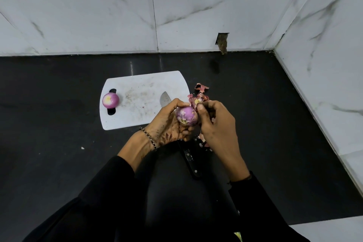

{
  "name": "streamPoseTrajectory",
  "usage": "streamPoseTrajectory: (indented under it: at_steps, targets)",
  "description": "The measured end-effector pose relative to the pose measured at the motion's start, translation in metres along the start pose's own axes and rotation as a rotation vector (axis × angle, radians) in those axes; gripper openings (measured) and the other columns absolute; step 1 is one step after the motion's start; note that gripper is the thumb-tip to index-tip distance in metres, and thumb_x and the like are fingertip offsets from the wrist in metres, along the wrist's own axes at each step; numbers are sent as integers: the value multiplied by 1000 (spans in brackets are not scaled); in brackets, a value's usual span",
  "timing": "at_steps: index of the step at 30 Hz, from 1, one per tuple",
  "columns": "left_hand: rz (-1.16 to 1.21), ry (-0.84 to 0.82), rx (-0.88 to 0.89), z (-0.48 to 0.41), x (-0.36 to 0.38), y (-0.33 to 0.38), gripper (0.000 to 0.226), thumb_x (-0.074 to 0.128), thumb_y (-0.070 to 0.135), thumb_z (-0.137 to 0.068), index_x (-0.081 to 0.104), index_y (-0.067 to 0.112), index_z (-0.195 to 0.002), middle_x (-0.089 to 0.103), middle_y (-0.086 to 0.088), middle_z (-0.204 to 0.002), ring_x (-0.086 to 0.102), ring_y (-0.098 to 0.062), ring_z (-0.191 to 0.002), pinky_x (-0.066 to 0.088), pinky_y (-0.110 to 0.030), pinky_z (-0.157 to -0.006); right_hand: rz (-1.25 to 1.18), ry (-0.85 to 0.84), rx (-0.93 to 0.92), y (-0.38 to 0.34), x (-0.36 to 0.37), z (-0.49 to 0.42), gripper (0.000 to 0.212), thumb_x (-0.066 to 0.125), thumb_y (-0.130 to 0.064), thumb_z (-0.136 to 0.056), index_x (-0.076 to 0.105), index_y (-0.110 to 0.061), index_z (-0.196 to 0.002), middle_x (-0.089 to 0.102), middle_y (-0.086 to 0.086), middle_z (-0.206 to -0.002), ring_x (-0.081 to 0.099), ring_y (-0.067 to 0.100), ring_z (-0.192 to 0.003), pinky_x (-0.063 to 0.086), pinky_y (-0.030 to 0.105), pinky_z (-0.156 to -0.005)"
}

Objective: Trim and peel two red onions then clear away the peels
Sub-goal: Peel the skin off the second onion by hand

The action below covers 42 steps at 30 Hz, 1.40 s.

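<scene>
One camera, on my head: wide-angle, looks forward and down at counter (59, 153); left hand (167, 124), right hand (216, 124) close below.

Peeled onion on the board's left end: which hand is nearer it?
Left. The left hand is right of the peeled onion, gripping the second onion; the right hand sits farther right, pinching its peel.

Before me: glossy black countertop (59, 163), pale glare near its far edge. Back wall (78, 15): white tiles, grey veins. Side wall (324, 65) at my right: same tile. Small hole (223, 38) low in back wall, brown stain (224, 49) below.
</scene>
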<state>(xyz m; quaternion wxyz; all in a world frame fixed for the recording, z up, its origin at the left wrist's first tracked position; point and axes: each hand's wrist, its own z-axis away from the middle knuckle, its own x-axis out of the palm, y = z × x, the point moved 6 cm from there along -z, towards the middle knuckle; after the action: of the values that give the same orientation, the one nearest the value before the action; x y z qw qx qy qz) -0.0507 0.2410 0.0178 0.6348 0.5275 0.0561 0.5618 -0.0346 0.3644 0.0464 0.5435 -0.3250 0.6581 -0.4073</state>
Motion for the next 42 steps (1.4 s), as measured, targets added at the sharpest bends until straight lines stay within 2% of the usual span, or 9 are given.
streamPoseTrajectory:
  at_steps: [7,11,17,19,24,28,32,36,42]
  targets:
    - [39,20,13,-1,-6,-2,47,45,46,-92,64,4,-86,52,-11,-75,43,-18,-59,44,-26,-56,2,54,64,4,-11,1,41,47,-51,-102,61,-15,-86,64,3,-79,60,9,-70,47,19,-62]
    - [0,109,41,-4,-5,-4,41,51,47,-93,62,8,-95,59,-9,-76,52,-16,-61,48,-27,-58,-172,59,23,-4,-12,6,41,37,-55,-104,62,-23,-99,68,4,-95,66,20,-91,57,45,-82]
    - [-393,249,100,-9,7,-13,32,52,53,-94,65,23,-94,64,0,-89,59,-14,-81,51,-32,-77,-343,-82,242,-4,31,11,74,28,-79,-91,42,-36,-149,54,-9,-145,49,13,-135,44,33,-107]
    - [-413,280,104,-11,9,-17,26,51,45,-99,62,22,-105,67,-1,-99,64,-11,-87,55,-29,-84,-350,-42,262,-10,31,12,88,28,-82,-85,41,-26,-151,48,3,-151,44,20,-138,35,43,-115]
    - [-354,257,155,-10,9,-12,39,50,44,-98,63,18,-125,70,-3,-120,67,-16,-111,52,-37,-100,-317,-43,303,-18,28,0,73,10,-72,-97,42,-36,-151,46,-10,-152,39,7,-140,25,25,-112]
    - [-303,233,167,-5,12,-9,47,48,48,-98,63,10,-121,73,-1,-104,68,-13,-96,56,-33,-87,-280,-29,337,-10,27,-9,77,9,-81,-91,47,-41,-146,56,-12,-142,50,7,-131,33,33,-114]
    - [-93,155,160,-4,18,-9,38,44,36,-103,72,21,-82,66,5,-72,63,-9,-70,51,-27,-76,-325,-54,435,1,22,-19,71,16,-85,-88,69,-42,-105,70,-24,-85,67,-8,-85,51,26,-90]
    - [60,144,156,-5,18,-11,20,62,33,-92,73,17,-89,70,-5,-86,68,-15,-73,55,-25,-71,-282,-90,467,25,28,-27,104,18,-107,-60,62,-40,-127,67,-9,-127,59,17,-124,36,51,-114]
    - [61,137,149,-8,28,-6,39,56,49,-91,79,21,-76,70,-8,-85,63,-21,-81,47,-35,-86,-143,92,326,31,-5,-21,45,44,-62,-99,63,-22,-101,69,-4,-97,66,10,-92,53,31,-83]
